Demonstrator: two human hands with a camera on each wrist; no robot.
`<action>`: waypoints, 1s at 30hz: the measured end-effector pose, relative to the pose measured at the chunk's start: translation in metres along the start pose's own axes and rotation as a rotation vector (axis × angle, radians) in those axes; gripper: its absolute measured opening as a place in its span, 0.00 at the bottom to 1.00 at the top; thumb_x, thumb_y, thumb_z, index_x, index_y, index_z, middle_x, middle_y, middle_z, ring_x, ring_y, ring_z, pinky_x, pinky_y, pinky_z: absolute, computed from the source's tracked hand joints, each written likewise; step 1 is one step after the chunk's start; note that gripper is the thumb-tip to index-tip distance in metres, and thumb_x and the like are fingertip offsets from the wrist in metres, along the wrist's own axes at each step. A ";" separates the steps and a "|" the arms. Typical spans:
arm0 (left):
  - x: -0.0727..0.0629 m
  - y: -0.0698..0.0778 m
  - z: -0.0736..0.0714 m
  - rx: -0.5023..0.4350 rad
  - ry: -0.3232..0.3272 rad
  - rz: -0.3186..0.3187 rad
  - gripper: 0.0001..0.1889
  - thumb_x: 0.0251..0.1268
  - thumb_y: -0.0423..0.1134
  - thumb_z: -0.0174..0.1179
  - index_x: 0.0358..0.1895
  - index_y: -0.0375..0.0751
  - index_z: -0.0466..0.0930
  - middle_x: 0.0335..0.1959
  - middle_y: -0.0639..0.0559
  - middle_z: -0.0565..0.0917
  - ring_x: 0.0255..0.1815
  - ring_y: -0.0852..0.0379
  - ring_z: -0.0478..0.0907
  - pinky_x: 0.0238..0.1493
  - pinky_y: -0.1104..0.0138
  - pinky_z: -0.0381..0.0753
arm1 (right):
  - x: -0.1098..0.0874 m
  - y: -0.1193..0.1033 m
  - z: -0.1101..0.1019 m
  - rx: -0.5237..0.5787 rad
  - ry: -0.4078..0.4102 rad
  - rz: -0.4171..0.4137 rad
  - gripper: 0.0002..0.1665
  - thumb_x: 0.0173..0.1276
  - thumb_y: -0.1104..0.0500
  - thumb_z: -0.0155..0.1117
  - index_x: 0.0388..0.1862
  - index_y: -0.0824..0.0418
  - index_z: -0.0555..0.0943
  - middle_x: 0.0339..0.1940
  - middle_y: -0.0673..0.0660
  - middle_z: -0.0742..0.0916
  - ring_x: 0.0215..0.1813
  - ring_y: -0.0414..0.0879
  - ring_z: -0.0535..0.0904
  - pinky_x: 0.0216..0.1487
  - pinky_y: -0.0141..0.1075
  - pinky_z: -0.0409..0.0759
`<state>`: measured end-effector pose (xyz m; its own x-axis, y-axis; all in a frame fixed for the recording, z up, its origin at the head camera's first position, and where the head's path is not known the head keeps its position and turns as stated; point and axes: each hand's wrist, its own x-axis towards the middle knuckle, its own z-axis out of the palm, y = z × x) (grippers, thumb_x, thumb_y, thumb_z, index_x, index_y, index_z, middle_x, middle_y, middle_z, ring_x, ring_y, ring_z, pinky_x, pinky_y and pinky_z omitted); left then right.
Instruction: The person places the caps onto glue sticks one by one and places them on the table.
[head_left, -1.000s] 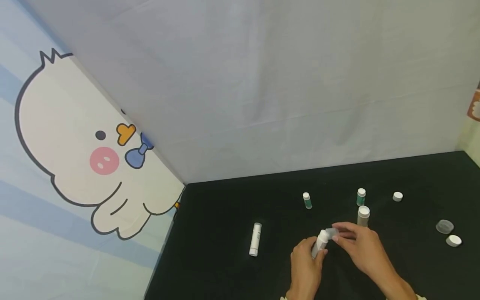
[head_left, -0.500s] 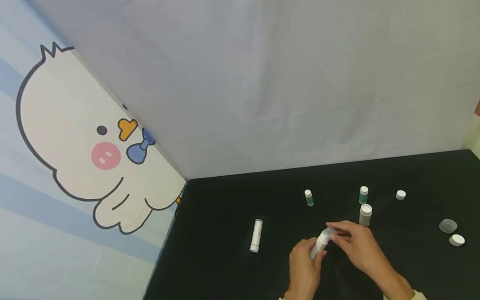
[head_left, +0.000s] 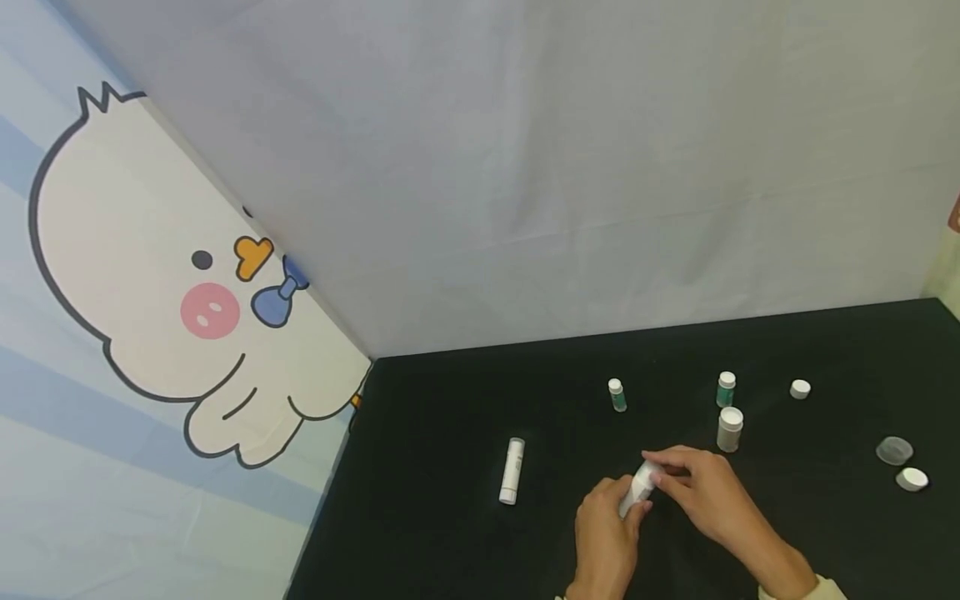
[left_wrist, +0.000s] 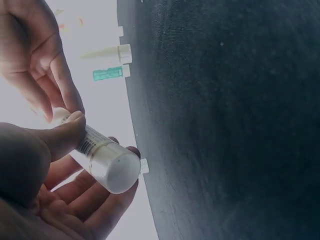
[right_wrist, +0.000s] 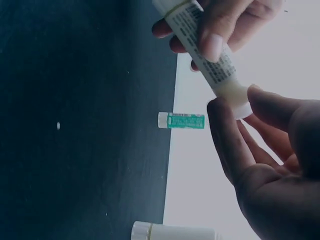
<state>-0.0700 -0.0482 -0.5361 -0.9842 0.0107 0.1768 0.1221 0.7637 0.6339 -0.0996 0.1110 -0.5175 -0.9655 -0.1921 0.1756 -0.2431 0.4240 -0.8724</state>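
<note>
My left hand (head_left: 604, 523) grips a white tube that looks like a glue stick (head_left: 636, 493), held tilted above the black table. Its barcode label shows in both wrist views, and its round base (left_wrist: 122, 172) faces the left wrist camera. With thumb and fingertips, my right hand (head_left: 705, 492) pinches a translucent cap (right_wrist: 242, 109) at the tube's upper end. The cap overlaps that end; fingers partly hide it in the head view. To the left, a similar white tube (head_left: 512, 472) lies on the table.
Two small green-labelled bottles with white tops, one left (head_left: 617, 396) and one right (head_left: 725, 390), stand farther back. A greyish container (head_left: 729, 430) stands beyond my right hand. A white cap (head_left: 800, 389), a clear lid (head_left: 895, 451) and another white cap (head_left: 912, 479) lie rightward.
My right hand has moved left with the translucent cap, from beside the tube's tip to over its upper end. The left hand keeps its grip, nearly still.
</note>
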 end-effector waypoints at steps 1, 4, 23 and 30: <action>0.000 0.000 0.000 0.002 0.003 0.007 0.09 0.58 0.36 0.78 0.42 0.44 0.91 0.33 0.57 0.87 0.33 0.66 0.83 0.31 0.70 0.78 | 0.001 0.000 0.001 -0.003 0.006 -0.003 0.15 0.63 0.74 0.73 0.49 0.72 0.89 0.47 0.65 0.91 0.47 0.58 0.90 0.43 0.37 0.88; 0.000 -0.002 -0.001 -0.003 0.006 0.001 0.08 0.58 0.35 0.77 0.39 0.44 0.89 0.31 0.56 0.88 0.30 0.67 0.81 0.29 0.70 0.76 | 0.003 -0.001 0.005 -0.003 0.011 -0.011 0.15 0.62 0.74 0.74 0.49 0.72 0.89 0.44 0.61 0.92 0.45 0.54 0.90 0.42 0.36 0.88; -0.001 -0.014 -0.007 0.059 0.071 -0.039 0.08 0.53 0.33 0.79 0.33 0.44 0.88 0.27 0.50 0.91 0.26 0.59 0.86 0.24 0.65 0.76 | 0.013 0.001 0.029 0.007 -0.073 -0.030 0.14 0.64 0.74 0.73 0.49 0.73 0.89 0.43 0.61 0.91 0.43 0.53 0.90 0.41 0.36 0.88; 0.005 -0.022 -0.008 0.080 0.114 -0.060 0.09 0.53 0.34 0.79 0.31 0.46 0.87 0.28 0.49 0.91 0.27 0.54 0.88 0.24 0.62 0.77 | 0.020 -0.003 0.042 0.022 -0.054 0.013 0.16 0.65 0.75 0.72 0.52 0.74 0.88 0.46 0.62 0.90 0.46 0.55 0.90 0.44 0.38 0.88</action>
<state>-0.0767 -0.0701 -0.5427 -0.9680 -0.1061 0.2276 0.0486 0.8101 0.5843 -0.1147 0.0689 -0.5301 -0.9619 -0.2346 0.1403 -0.2284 0.4075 -0.8842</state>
